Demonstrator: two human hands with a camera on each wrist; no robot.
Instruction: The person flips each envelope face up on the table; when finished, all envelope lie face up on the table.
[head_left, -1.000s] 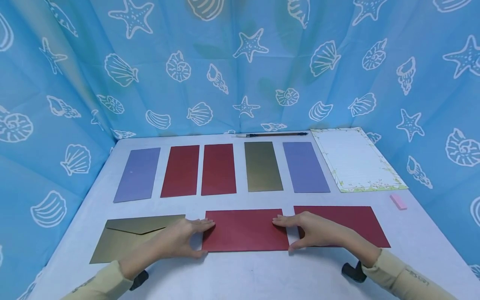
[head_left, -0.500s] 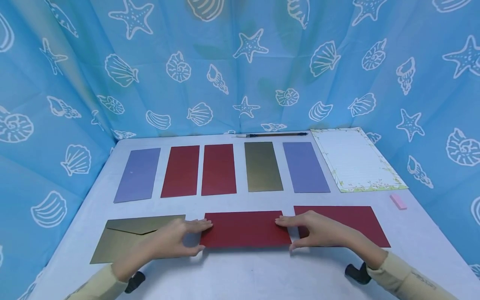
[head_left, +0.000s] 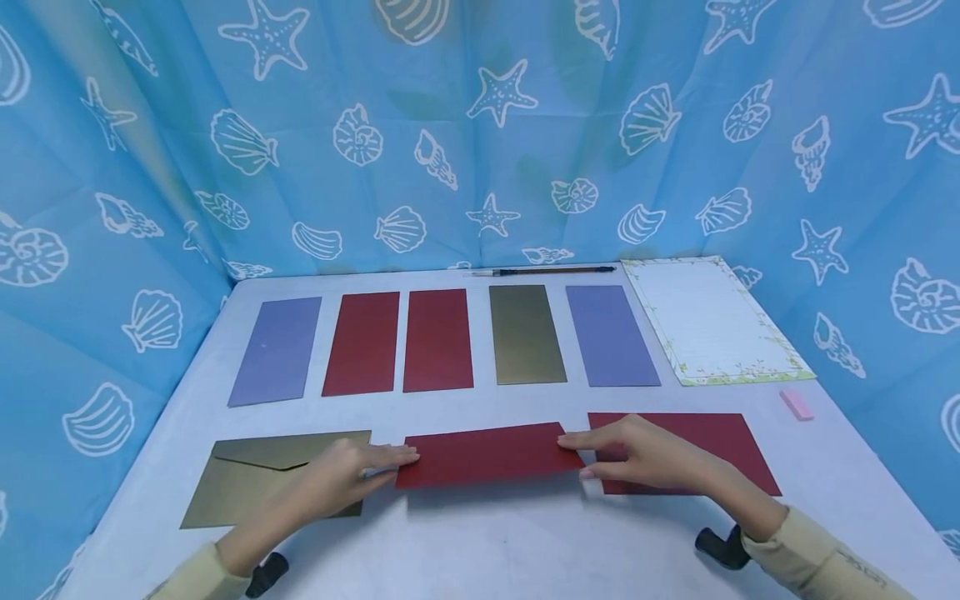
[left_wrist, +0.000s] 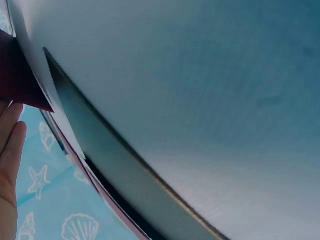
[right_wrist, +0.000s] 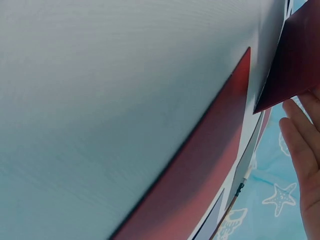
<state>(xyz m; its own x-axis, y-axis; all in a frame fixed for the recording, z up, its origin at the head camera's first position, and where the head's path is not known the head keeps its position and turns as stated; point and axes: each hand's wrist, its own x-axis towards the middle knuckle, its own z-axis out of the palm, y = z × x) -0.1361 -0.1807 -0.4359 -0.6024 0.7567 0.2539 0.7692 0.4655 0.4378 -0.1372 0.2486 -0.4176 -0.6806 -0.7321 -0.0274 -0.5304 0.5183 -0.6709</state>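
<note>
I am holding the middle red envelope (head_left: 487,454) by its two short ends, my left hand (head_left: 341,475) pinching the left end and my right hand (head_left: 645,458) the right. It is hanging just above the table (head_left: 480,542), between the gold envelope (head_left: 255,479) and another red envelope (head_left: 705,450).

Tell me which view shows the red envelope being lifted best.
The head view: the whole red envelope shows, tilted off the table, the left hand and right hand holding its ends. Each wrist view shows only one raised corner beside fingers.
</note>
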